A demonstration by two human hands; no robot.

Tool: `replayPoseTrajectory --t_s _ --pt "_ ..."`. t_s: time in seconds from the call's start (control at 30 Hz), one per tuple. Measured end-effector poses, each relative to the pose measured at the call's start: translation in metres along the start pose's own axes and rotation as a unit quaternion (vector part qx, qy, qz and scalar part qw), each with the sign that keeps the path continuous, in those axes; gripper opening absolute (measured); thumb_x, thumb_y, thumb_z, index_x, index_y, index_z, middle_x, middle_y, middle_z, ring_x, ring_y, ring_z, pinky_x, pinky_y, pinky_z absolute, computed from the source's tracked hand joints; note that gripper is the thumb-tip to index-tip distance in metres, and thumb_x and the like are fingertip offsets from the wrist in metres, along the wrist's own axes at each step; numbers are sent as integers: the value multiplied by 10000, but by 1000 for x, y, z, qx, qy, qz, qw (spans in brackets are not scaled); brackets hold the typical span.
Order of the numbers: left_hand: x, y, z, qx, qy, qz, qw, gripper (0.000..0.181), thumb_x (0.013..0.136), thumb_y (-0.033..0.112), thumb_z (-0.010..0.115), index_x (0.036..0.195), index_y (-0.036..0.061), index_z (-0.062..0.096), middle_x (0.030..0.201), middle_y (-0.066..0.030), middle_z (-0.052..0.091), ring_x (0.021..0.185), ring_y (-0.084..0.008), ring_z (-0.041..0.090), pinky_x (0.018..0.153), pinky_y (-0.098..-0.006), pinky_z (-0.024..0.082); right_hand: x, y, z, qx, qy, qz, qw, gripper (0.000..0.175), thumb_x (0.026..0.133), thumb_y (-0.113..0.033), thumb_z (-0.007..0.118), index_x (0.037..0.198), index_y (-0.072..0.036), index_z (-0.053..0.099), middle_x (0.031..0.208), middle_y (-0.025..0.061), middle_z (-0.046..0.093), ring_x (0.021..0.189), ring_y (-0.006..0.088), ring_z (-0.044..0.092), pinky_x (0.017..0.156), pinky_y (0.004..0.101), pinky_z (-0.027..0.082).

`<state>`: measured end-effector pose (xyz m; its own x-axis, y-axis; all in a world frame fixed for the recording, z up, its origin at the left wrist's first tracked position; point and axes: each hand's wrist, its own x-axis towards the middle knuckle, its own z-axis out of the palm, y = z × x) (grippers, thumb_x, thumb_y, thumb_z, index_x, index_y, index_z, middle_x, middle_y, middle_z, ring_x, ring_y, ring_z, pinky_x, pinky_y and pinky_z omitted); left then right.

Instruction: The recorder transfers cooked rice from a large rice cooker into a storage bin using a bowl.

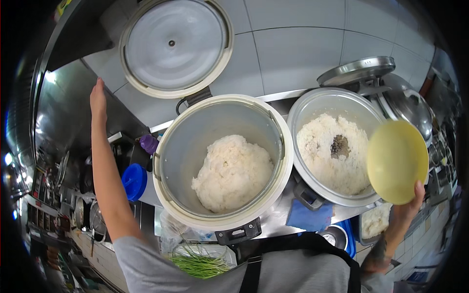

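Observation:
My right hand (412,201) grips the rim of a yellow plastic bowl (397,161), tilted at the right edge of a metal rice pot (337,94). White rice (318,168) fills much of that pot, with a dark hollow in its middle. My left hand (98,99) is raised at the upper left, seen edge-on with straight fingers and no object visible in it. It is nearest to the raised lid (176,40) of a large rice cooker (223,102). Inside the cooker, a mound of cooked rice (234,172) sits toward the front.
A blue cloth (309,215) lies before the pot. Green stalks (199,262) lie in a tray below the cooker. A blue lid (134,182) and a purple bottle (148,144) stand left. Metal lids (357,70) lean behind the pot; another rice container (375,221) is lower right.

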<state>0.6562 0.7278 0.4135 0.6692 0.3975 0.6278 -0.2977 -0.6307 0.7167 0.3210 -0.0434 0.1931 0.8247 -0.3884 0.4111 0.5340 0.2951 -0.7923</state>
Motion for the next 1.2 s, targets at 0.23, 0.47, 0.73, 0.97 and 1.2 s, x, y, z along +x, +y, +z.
replayPoseTrajectory --t_s 0.23,0.47,0.73,0.97,1.2 --pt "148 -35 95 -68 -112 36 991 645 988 467 383 1490 66 318 1482 -89 403 1328 -236 399 1082 -372 328 -152 -68 -81 -18 400 -32 916 449 985 -339 471 1306 -27 505 1274 90 583 1166 205 569 1004 362 441" --pt "188 -30 133 -150 -104 -105 978 803 934 642 368 1517 100 262 1539 -105 315 1396 -275 311 1138 -382 210 -211 -77 -63 -32 413 -114 903 417 985 -317 483 1279 -23 524 1254 85 601 1139 197 588 993 339 443" --pt "142 32 41 64 -40 261 962 595 1030 407 340 1424 -36 391 1481 -151 401 1377 -225 358 1142 -329 240 -161 -50 -64 15 333 -78 940 446 985 -313 463 1320 -19 491 1295 113 574 1182 224 565 1005 372 446" --pt "-53 60 -9 41 -105 362 925 720 1012 538 205 1473 -7 303 1503 -183 344 1394 -311 317 1137 -460 263 -138 -61 -89 21 366 -115 923 411 960 -277 509 1277 -16 527 1231 104 612 1134 220 594 984 361 463" --pt "-247 77 -29 146 -139 462 863 985 896 736 307 1465 -65 253 1500 -253 311 1407 -376 280 1148 -515 199 -170 -112 -110 -62 371 -152 914 431 956 -263 520 1291 8 502 1218 110 612 1112 197 601 962 335 473"
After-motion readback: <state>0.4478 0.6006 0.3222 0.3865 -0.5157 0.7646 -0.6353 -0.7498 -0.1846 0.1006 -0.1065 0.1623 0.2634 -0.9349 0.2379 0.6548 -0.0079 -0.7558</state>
